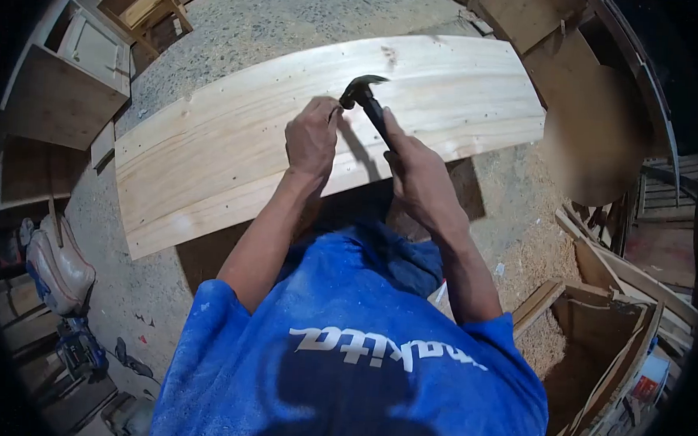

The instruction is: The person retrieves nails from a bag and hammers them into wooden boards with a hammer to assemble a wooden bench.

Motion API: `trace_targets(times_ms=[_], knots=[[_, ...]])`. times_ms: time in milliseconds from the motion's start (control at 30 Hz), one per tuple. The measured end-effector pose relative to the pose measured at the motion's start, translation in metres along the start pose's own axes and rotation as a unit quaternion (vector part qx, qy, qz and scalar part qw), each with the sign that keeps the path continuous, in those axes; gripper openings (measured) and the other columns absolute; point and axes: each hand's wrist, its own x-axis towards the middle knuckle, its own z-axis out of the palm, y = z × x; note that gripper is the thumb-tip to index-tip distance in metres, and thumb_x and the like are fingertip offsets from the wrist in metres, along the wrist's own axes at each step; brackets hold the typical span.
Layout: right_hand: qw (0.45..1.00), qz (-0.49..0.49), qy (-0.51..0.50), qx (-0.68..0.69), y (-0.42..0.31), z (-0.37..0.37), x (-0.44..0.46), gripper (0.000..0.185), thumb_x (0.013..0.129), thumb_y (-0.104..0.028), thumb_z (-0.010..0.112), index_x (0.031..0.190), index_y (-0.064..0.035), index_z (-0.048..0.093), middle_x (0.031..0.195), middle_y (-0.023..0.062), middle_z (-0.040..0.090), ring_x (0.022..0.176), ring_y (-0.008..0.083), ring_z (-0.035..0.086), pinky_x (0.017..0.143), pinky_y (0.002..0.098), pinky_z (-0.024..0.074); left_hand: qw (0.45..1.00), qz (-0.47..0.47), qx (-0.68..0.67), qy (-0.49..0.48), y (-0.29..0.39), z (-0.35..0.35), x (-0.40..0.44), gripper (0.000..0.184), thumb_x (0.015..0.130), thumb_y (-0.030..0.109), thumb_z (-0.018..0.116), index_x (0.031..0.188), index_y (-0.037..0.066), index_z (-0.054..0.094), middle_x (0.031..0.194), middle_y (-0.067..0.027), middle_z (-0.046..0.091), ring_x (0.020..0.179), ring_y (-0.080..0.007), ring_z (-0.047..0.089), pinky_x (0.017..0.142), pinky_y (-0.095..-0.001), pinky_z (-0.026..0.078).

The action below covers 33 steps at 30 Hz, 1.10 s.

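A claw hammer with a black head and dark handle is gripped in my right hand. Its head is just beside the fingertips of my left hand, over a pale wooden panel. My left fingers are pinched together above the panel; what they hold is too small and hidden to make out. Several small dark nail marks dot the panel's surface, and the hammer and right hand cast a shadow on it.
A wooden bin with sawdust beside it stands at the lower right. Wooden cabinets are at the upper left. A filled plastic sack and a blue power tool lie at the left.
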Motion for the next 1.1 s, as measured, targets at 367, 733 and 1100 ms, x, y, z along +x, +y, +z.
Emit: trace_targets(times_ms=[367, 733, 1100], knots=[[0.997, -0.053, 0.043, 0.022, 0.012, 0.026, 0.002, 0.082, 0.09, 0.007, 0.058, 0.163, -0.017, 0.03, 0.09, 0.0215, 0.062, 0.067, 0.0422, 0.058, 0.065, 0.0468, 0.0534, 0.954, 0.054, 0.271, -0.114, -0.032, -0.04, -0.014, 0.062, 0.077, -0.003, 0.062, 0.136, 0.015, 0.066, 0.149, 0.0049, 0.059, 0.071, -0.0294, 0.075, 0.062, -0.0421, 0.06], [0.998, -0.01, 0.056, 0.035, 0.039, 0.045, -0.009, 0.062, 0.089, -0.001, 0.064, 0.15, -0.0061, 0.052, 0.093, 0.0239, 0.067, 0.076, 0.0382, 0.065, 0.07, 0.0412, 0.0528, 0.959, 0.024, 0.256, -0.117, -0.029, -0.04, -0.014, 0.049, 0.088, 0.004, 0.057, 0.134, 0.017, 0.068, 0.147, 0.0054, 0.059, 0.074, -0.0298, 0.075, 0.066, -0.0418, 0.061], [0.998, -0.046, 0.001, -0.052, 0.022, 0.026, -0.005, 0.042, 0.105, -0.029, 0.06, 0.142, -0.0168, 0.046, 0.095, 0.0144, 0.069, 0.089, 0.0347, 0.071, 0.072, 0.0524, 0.0596, 0.956, 0.013, 0.258, -0.139, -0.027, -0.042, -0.013, 0.058, 0.084, -0.001, 0.056, 0.138, 0.016, 0.064, 0.151, 0.0069, 0.056, 0.076, -0.03, 0.076, 0.069, -0.0434, 0.062]])
